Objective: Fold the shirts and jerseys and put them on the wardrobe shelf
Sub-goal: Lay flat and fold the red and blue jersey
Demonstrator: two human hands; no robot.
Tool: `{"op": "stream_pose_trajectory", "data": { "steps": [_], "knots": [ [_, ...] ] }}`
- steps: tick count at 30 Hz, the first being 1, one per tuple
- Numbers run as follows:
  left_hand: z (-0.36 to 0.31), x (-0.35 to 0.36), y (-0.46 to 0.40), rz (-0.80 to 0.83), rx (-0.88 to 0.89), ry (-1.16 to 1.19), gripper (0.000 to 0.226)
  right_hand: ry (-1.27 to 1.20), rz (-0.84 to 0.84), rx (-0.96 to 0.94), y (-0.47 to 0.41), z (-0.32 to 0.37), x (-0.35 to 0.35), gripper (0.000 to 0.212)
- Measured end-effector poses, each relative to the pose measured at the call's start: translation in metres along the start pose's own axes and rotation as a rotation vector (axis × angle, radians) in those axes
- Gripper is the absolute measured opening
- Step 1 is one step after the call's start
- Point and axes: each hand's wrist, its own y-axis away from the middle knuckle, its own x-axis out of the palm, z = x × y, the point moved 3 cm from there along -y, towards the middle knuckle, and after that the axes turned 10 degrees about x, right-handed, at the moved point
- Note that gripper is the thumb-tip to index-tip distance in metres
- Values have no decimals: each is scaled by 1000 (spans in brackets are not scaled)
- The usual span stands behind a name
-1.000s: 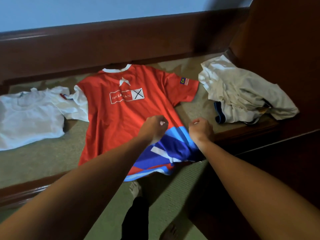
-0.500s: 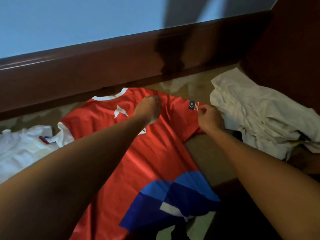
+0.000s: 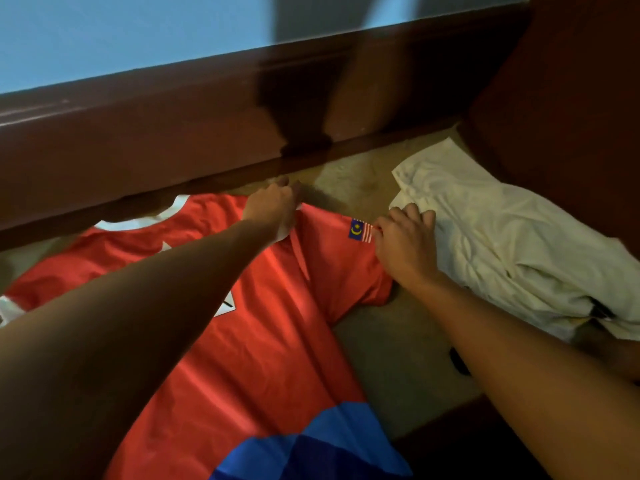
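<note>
Red jersey (image 3: 263,341) across the middle, bright red over chest and sleeve, white at the collar, and blue blocks in two shades at the hem. A small flag patch (image 3: 360,230) on the sleeve: red and white stripes, blue corner, yellow crescent. Cream-white clothes (image 3: 502,251) on the right. Olive-tan mat (image 3: 391,355) underneath, dark reddish-brown frame (image 3: 173,140), pale blue wall (image 3: 121,32).

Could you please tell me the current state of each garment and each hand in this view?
Red jersey: spread flat on the bed, unfolded, front up.
Sleeve with flag patch: laid out to the side, not folded in.
Cream garments: crumpled heap, unfolded, beside the jersey.
Left hand: grips the jersey at the shoulder seam.
Right hand: pinches the sleeve's edge by the flag patch.
</note>
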Motion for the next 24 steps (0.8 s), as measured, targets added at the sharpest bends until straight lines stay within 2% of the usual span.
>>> {"op": "stream_pose_trajectory", "data": {
  "steps": [5, 11, 13, 15, 17, 18, 22, 24],
  "knots": [
    [-10, -5, -28, -99, -31, -28, 21, 82, -28, 48, -19, -18, -2, 9],
    [-19, 7, -24, -203, -88, -34, 22, 31, -63, 110, -29, -24, -3, 23],
    [-33, 7, -11, -284, 35, -88, 23, 3, -34, 119, -23, -26, -2, 34],
    [-52, 15, 7, -329, 268, -22, 21, 3, 2, 122, -16, -29, 0, 40],
    [-70, 28, 26, -272, 436, 18, 26, 22, 6, 103, -12, -32, 3, 40],
    [-77, 37, 35, -229, 466, -12, 31, 27, -2, 90, -12, -33, 4, 38],
    [-90, 60, 46, -151, 409, -58, 53, 65, -32, 38, -26, -37, 6, 24],
    [-91, 64, 44, -87, 363, -21, 63, 99, -35, 22, -39, -39, 6, 26]
  ]
}}
